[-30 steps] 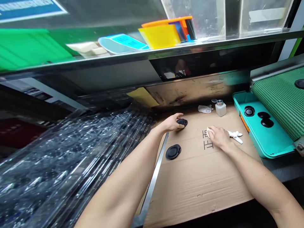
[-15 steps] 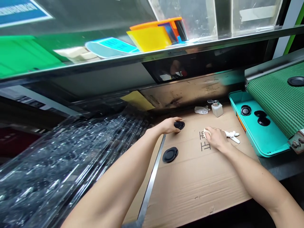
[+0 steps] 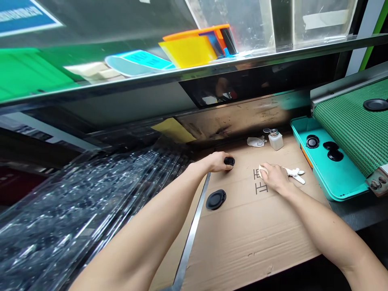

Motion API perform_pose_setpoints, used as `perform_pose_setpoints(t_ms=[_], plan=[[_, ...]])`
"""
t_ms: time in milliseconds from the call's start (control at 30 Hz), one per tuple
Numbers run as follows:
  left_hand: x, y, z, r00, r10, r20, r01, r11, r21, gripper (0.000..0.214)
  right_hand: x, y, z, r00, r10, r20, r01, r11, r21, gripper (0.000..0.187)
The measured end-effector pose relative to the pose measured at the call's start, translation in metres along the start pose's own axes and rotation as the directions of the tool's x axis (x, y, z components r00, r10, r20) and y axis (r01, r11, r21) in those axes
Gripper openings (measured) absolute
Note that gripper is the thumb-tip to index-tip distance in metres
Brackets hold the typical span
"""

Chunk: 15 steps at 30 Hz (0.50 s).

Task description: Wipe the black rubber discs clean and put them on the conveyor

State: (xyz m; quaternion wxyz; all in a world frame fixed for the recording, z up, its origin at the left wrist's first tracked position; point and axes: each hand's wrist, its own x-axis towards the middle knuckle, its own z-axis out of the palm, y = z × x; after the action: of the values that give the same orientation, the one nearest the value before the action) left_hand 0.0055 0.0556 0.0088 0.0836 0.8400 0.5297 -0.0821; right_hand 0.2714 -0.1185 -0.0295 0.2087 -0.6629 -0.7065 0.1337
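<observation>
My left hand has its fingers wrapped round a small black round part near the left edge of the cardboard sheet. Closer to me on the same sheet lies a second black disc-shaped part, untouched. Over the printed characters, my right hand is closed on a white cloth, most of which the fingers hide. A crumpled white piece sticks out beyond that hand on its right; I cannot tell whether it joins the cloth.
A teal tray at the right holds several black parts. Beside it runs a green conveyor belt carrying a black disc. A white bottle and crumpled tissue stand behind. Stacked clear plastic trays fill the left.
My left hand has closed further round the black part, covering more of it. The right hand stays nearly in place with the cloth. The view has shifted slightly.
</observation>
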Motion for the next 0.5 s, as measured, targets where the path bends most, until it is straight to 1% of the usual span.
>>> perform_pose_setpoints(t_ms=[67, 133, 300, 433, 500], plan=[[-0.004, 0.003, -0.002, 1.0, -0.02, 0.008, 0.02, 0.998, 0.055, 0.07, 0.0, 0.0, 0.0, 1.0, -0.001, 0.001, 0.001, 1.0, 0.006, 0.033], [-0.008, 0.005, -0.003, 1.0, -0.014, 0.008, 0.014, 0.997, 0.075, 0.072, 0.001, 0.0, 0.0, 1.0, 0.0, 0.001, 0.0, 1.0, 0.009, 0.033], [-0.011, 0.007, -0.001, 0.999, -0.009, -0.032, 0.009, 1.0, -0.001, 0.071, 0.0, -0.002, -0.002, 1.0, -0.01, 0.023, 0.011, 1.0, -0.016, 0.032], [-0.011, 0.008, -0.002, 1.0, 0.007, 0.018, -0.006, 1.0, -0.022, 0.08, -0.001, -0.004, -0.003, 0.999, -0.016, 0.042, 0.019, 0.996, -0.083, 0.03], [-0.013, 0.016, -0.007, 1.0, -0.017, -0.003, 0.017, 0.999, -0.03, 0.083, -0.002, -0.005, -0.002, 0.999, -0.027, 0.048, 0.031, 0.994, -0.104, 0.03]])
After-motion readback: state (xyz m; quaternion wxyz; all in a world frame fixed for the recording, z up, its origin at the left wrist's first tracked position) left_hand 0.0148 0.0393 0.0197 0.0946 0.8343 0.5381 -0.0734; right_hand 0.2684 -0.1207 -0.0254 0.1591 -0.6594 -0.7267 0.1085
